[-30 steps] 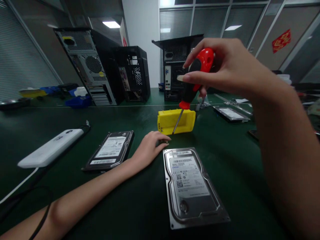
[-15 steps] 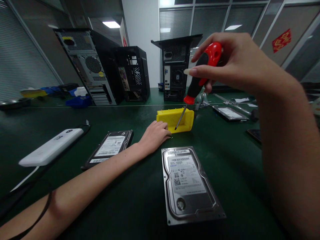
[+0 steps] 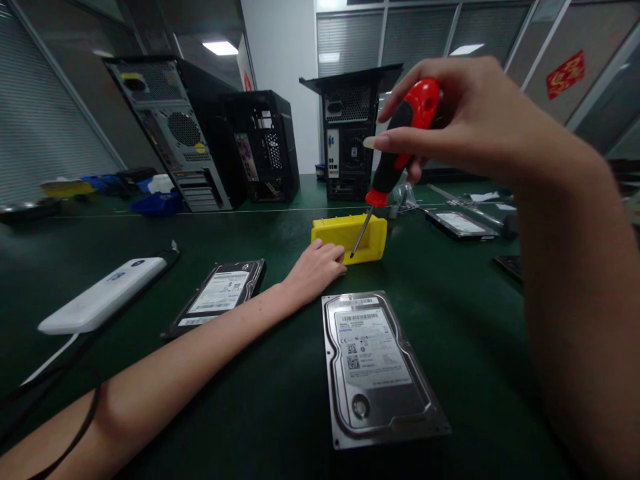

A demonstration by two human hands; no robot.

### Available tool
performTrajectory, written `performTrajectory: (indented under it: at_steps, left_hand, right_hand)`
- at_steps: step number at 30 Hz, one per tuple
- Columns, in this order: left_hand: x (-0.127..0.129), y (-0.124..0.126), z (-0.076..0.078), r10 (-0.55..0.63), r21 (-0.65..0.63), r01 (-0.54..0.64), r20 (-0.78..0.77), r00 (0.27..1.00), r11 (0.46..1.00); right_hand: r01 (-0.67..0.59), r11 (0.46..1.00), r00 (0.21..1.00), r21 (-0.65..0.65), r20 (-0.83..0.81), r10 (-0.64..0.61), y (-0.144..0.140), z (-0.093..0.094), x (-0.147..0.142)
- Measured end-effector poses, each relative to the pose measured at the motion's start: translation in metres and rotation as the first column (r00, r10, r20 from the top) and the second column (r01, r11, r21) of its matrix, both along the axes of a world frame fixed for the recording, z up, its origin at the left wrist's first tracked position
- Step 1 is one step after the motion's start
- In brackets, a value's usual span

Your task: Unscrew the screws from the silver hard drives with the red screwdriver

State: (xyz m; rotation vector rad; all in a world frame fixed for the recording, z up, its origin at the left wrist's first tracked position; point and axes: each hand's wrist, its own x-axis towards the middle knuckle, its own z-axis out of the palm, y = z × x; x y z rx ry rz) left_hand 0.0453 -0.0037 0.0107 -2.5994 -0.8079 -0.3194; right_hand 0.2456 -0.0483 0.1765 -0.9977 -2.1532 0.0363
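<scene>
Holding a screwdriver [image 3: 387,175] tip-down at a yellow bin [image 3: 327,230]

Gripping the screwdriver in the right hand [image 3: 463,123], thumb lying along the near side of the handle and fingers closed round it from the far side. Holding that wrist well above the green table [image 3: 280,413], with the tip in front of the bin's opening, just beside the left hand [image 3: 317,267]. Resting the left hand at the lower left of that opening, fingers curled downward. Hiding the undersides of those fingers, so leaving a pinch or a bare touch impossible to tell.

Calling, by judgement, for a light, steady grip on the handle, a slow wrist, and a clear gap between the tip and the left fingertips. Needing a good view down the shaft too, and probably some support for that high, bent wrist. Favouring small finger moves over swings of the whole arm, to avoid knocking the yellow bin or scratching the silver hard drive [image 3: 385,373] lying label-up in front.

Slanting the screwdriver's long axis steeply from the red handle end at upper right to the tip at lower left, so pointing down and leftward. Not confirming any contact between tip and bin. Facing the bin's opening to the near side, long axis running left to right. Laying the silver hard drive's long axis away from the near side, far end leaning slightly left.
</scene>
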Motion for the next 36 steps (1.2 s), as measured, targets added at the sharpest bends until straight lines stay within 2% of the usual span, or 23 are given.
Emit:
performTrajectory:
  at_steps: [3, 9, 11, 13, 14, 16, 18, 20, 22, 27, 36]
  left_hand:
    - [0.003, 0.000, 0.000, -0.021, 0.060, 0.025, -0.062, 0.998, 0.998]
    - [0.003, 0.001, 0.003, -0.034, 0.035, 0.037, -0.063, 0.997, 0.999]
    - [-0.005, -0.004, 0.008, -0.002, -0.013, 0.002, 0.008, 1.000, 1.000]
    - [-0.017, -0.015, 0.014, 0.048, -0.126, -0.029, 0.155, 0.987, 0.992]
    - [-0.025, -0.023, 0.016, 0.072, -0.208, -0.018, 0.256, 0.964, 0.978]
    - [-0.039, -0.041, 0.018, 0.170, -0.417, 0.022, 0.419, 0.892, 0.909]
    - [-0.050, -0.059, 0.014, 0.282, -0.567, 0.050, 0.482, 0.829, 0.822]
    - [-0.054, -0.070, 0.007, 0.362, -0.641, 0.054, 0.499, 0.788, 0.766]
    - [-0.053, -0.073, 0.001, 0.397, -0.645, 0.057, 0.535, 0.746, 0.762]
    - [-0.041, -0.064, -0.004, 0.354, -0.582, 0.100, 0.612, 0.707, 0.807]
    - [-0.046, -0.065, -0.011, 0.445, -0.698, 0.102, 0.554, 0.703, 0.708]
  right_hand:
    - [0.004, 1.000, 1.000, -0.005, 0.001, -0.004, 0.001, -0.001, -0.001]
    - [-0.022, 1.000, 1.000, -0.009, -0.013, 0.022, 0.002, -0.001, 0.000]
    - [-0.027, 0.999, 1.000, -0.018, -0.006, 0.027, 0.001, 0.000, 0.000]
    - [-0.045, 0.999, 0.999, -0.021, -0.009, 0.044, 0.001, 0.000, 0.000]
    - [-0.061, 0.998, 0.998, -0.026, -0.013, 0.061, 0.000, 0.000, -0.001]
    - [-0.105, 0.994, 0.994, -0.039, -0.031, 0.104, -0.001, -0.001, -0.005]
    - [-0.157, 0.986, 0.987, -0.051, -0.042, 0.155, -0.003, -0.002, -0.011]
    - [-0.203, 0.978, 0.979, -0.047, -0.031, 0.202, -0.005, -0.003, -0.018]
    - [-0.248, 0.968, 0.969, -0.038, 0.006, 0.249, -0.007, -0.004, -0.024]
    - [-0.287, 0.958, 0.954, -0.008, 0.089, 0.286, -0.007, -0.007, -0.028]
    - [-0.261, 0.963, 0.956, -0.066, 0.122, 0.267, 0.006, -0.017, -0.036]
